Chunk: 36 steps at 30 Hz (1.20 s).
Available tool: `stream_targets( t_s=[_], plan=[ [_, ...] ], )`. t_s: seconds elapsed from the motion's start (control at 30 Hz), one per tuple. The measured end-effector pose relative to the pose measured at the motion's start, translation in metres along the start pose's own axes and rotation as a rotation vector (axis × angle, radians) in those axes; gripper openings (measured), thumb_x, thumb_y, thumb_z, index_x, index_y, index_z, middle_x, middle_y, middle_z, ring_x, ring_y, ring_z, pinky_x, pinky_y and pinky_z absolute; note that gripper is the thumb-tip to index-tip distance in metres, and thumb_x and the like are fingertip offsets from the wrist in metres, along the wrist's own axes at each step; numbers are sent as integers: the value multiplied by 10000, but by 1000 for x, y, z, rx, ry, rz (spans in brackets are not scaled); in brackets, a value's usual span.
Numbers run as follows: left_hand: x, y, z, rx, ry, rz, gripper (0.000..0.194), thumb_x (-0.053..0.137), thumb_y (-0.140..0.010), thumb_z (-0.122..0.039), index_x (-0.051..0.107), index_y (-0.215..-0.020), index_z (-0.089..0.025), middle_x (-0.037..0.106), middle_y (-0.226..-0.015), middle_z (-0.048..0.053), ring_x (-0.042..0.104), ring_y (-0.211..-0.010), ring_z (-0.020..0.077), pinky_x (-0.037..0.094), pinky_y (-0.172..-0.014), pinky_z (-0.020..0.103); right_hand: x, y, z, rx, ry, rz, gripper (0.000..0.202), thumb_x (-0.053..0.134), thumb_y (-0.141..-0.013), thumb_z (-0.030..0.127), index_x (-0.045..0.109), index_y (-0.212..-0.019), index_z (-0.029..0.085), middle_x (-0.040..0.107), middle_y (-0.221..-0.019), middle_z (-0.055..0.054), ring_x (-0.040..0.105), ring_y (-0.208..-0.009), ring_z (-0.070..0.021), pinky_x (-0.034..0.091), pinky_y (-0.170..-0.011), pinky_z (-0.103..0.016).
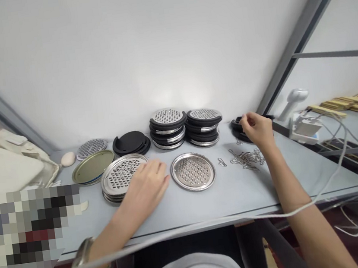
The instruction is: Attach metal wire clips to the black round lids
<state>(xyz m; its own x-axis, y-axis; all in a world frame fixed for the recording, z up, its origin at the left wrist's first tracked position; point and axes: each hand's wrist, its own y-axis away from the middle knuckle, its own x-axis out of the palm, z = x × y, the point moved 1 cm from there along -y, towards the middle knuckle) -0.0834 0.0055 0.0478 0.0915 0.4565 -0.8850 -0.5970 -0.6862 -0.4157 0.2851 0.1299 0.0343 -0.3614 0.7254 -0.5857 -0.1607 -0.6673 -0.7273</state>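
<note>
My left hand [149,182] hovers at the right edge of a stack of round metal grater discs [120,174], its back facing up and its fingers loosely bent, with nothing visible in them. Just right of its fingertips, a single round grater disc [193,172] lies on the table. My right hand [257,128] is raised, fingers curled into a pinch, in front of black round holders [238,134] at the far right. Whatever it pinches, if anything, is hidden. Below and left of it lies a pile of small metal clips [250,159], with a loose clip [222,162] nearby.
Two stacks of black holders with grater discs [169,128] [204,126] stand against the wall. Left of them are black round pieces [130,143], a gold-coloured lid [93,167] and a pale egg-shaped object [68,159]. A white cable [209,223] crosses in front.
</note>
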Motion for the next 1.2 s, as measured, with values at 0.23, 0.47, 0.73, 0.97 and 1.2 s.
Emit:
stream_targets(
  t_s=[0.23,0.47,0.73,0.97,1.2],
  plan=[
    [-2,48,54,-177,93,131,233,452,-928,-398,522,-846,-191,581,-858,48,541,-795,215,392,-736,341,11,14,9,-109,-154,112,324,466,-852,310,323,-576,216,385,-510,32,356,-487,-112,292,-519,-260],
    [0,49,49,-106,-57,134,216,399,-945,-310,587,-941,-204,580,-894,65,545,-831,227,366,-756,351,12,15,2,-78,-176,107,331,471,-847,290,321,-564,208,355,-498,38,322,-475,-102,256,-497,-253],
    [-10,46,44,-84,-168,122,256,396,-953,-295,577,-810,-184,589,-861,60,551,-815,221,317,-731,352,15,16,9,-94,-188,179,301,455,-846,279,362,-570,204,389,-502,35,344,-478,-101,259,-509,-247],
    [-26,37,54,-100,-277,-48,231,417,-947,-313,583,-854,-181,588,-836,57,542,-774,216,313,-724,350,18,18,11,-100,-195,237,301,450,-847,294,363,-574,202,415,-504,27,363,-480,-103,260,-518,-246],
    [-50,25,65,-212,-483,-352,140,534,-883,-309,581,-816,-196,590,-814,40,521,-719,195,317,-723,355,19,19,12,-94,-187,267,336,441,-854,307,318,-557,208,388,-491,31,326,-474,-103,245,-518,-257]
  ],
)
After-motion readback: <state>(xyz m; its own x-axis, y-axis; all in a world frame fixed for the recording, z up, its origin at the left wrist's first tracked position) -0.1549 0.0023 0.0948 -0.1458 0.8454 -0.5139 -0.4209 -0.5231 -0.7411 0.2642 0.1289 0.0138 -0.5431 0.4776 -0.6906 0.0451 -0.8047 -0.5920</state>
